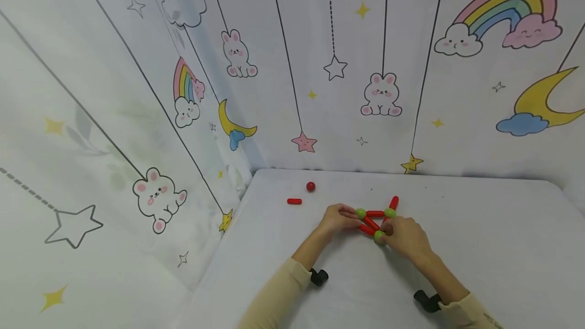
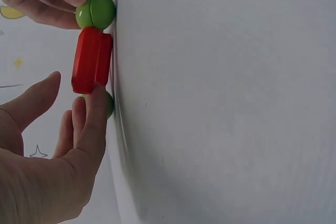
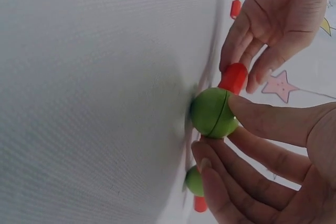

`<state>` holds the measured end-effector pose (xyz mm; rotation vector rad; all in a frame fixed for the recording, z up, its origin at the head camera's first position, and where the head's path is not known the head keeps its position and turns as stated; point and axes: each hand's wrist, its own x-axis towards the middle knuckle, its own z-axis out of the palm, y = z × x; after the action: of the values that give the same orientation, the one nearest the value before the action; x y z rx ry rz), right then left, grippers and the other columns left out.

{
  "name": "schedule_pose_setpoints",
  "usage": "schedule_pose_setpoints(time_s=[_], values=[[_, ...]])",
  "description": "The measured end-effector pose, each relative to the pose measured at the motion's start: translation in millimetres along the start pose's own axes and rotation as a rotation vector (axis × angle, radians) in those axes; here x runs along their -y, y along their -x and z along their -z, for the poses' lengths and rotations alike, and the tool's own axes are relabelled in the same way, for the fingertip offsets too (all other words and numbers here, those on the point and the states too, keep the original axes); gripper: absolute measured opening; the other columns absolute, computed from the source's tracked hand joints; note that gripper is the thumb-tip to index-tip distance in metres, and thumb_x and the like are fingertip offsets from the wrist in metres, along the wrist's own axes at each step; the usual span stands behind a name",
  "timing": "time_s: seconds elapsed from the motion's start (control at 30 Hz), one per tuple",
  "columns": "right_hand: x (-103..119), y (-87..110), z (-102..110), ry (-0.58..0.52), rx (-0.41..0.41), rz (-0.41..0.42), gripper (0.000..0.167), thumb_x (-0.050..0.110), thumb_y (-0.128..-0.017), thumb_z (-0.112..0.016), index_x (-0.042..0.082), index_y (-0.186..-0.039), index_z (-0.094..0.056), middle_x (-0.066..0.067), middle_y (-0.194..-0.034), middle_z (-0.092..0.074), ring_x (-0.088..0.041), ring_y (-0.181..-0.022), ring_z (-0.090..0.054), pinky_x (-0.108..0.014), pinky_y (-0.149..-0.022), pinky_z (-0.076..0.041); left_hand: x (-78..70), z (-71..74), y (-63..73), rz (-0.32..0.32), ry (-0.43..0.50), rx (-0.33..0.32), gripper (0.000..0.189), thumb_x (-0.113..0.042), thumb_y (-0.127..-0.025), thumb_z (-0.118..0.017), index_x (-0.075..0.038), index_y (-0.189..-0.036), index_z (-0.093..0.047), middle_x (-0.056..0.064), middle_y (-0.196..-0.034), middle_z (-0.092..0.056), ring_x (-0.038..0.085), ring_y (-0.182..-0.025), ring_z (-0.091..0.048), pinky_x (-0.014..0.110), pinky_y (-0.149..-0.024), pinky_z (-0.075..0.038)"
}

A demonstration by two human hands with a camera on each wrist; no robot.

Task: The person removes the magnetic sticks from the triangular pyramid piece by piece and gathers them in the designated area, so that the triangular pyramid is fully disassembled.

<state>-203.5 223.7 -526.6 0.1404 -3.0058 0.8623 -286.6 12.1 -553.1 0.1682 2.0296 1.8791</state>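
Green balls and red rods form a joined frame on the table (image 1: 480, 248). Its near green ball (image 1: 379, 238) is pinched between the thumb and fingers of my right hand (image 1: 407, 237). A red rod (image 2: 92, 59) runs from that ball towards my left hand (image 2: 58, 166), whose fingertips touch its other end while the thumb stands apart. Another green ball (image 1: 360, 213) sits by the left fingertips. A third green ball (image 1: 390, 212) lies at the far right of the frame, with a red rod (image 1: 395, 201) sticking outward from it. My right hand partly hides the frame's right side.
A loose red ball (image 1: 311, 186) and a loose red rod (image 1: 294, 201) lie at the back left of the table. Behind the table hangs a white curtain (image 1: 283, 75) printed with rabbits, stars and rainbows. A black wrist device (image 1: 427, 301) sits on my right forearm.
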Motion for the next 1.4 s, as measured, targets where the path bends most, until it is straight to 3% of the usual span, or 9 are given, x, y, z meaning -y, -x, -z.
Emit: schedule_pose_setpoints(time_s=[0.4, 0.87, 1.17, 1.4], values=[[-1, -0.9, 2, -0.021, 0.035, -0.016, 0.023, 0.017, -0.083, -0.088, 0.007, -0.103, -0.080, -0.004, -0.087, -0.074, -0.018, -0.075, -0.064, -0.036, -0.061, -0.055, 5.0, -19.7, 0.9, 0.005, 0.022, -0.053, 0.035, 0.004, -0.082, -0.085, 0.001, -0.114, -0.071, 0.013, -0.099, -0.079, 0.013, -0.082, -0.074, 0.026, -0.075, -0.060], [1, -0.9, 0, -0.017, 0.039, -0.004, 0.026, 0.016, -0.084, -0.086, 0.004, -0.106, -0.080, -0.003, -0.082, -0.071, -0.018, -0.071, -0.060, -0.033, -0.060, -0.052, 9.7, -14.2, 2.3, 0.029, 0.143, -0.054, 0.041, 0.011, -0.082, -0.081, 0.001, -0.119, -0.066, 0.016, -0.100, -0.078, 0.017, -0.083, -0.077, 0.027, -0.074, -0.061], [4, -2.3, -1, -0.040, 0.046, -0.016, 0.023, 0.016, -0.083, -0.087, 0.004, -0.101, -0.080, -0.002, -0.080, -0.072, -0.016, -0.069, -0.059, -0.032, -0.058, -0.051, 11.7, -13.5, 0.6, 0.021, 0.133, -0.080, 0.044, 0.014, -0.082, -0.079, -0.001, -0.121, -0.066, 0.017, -0.101, -0.078, 0.018, -0.083, -0.077, 0.024, -0.067, -0.057], [4, -3.2, -3, -0.022, 0.024, 0.005, 0.024, 0.015, -0.081, -0.088, 0.004, -0.100, -0.080, -0.002, -0.080, -0.072, -0.015, -0.068, -0.059, -0.032, -0.056, -0.049, 9.2, -12.2, 1.2, 0.026, 0.171, -0.072, 0.046, 0.015, -0.082, -0.077, 0.000, -0.124, -0.064, 0.019, -0.104, -0.076, 0.023, -0.087, -0.078, 0.026, -0.070, -0.060]])
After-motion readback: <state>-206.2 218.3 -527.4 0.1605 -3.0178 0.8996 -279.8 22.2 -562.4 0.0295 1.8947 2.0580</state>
